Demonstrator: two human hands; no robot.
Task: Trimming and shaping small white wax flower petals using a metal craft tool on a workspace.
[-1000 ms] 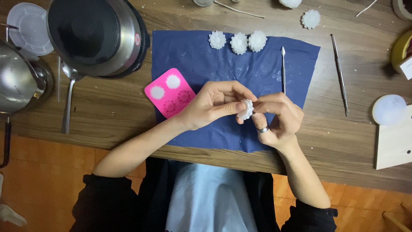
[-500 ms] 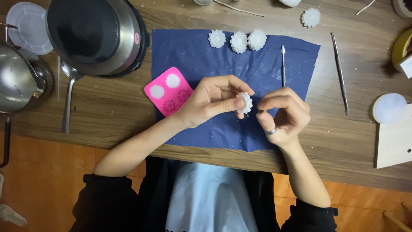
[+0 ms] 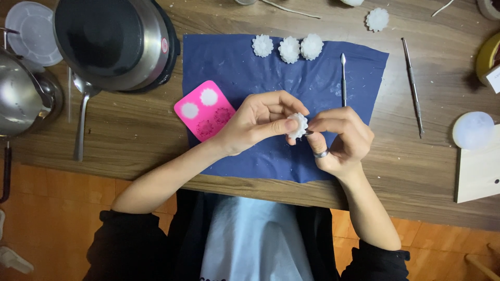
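White wax flower (image 3: 298, 125) (between both hands)

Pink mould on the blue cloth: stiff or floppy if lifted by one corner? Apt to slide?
The pink mould looks thin and rubbery, so it would probably sag from a corner. Two cavities hold white fill, likely weighing that end down. Lying flat on the blue cloth, it probably grips rather than slides.

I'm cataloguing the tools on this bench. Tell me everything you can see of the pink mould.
The pink mould is a small rounded rectangle, soft and rubbery-looking like silicone, lying flat and turned at an angle. It sits half on the blue cloth, half on the wooden table. It has four flower-shaped cavities: two hold white filling, two look empty. The left hand is just beside it; whether they touch is unclear.
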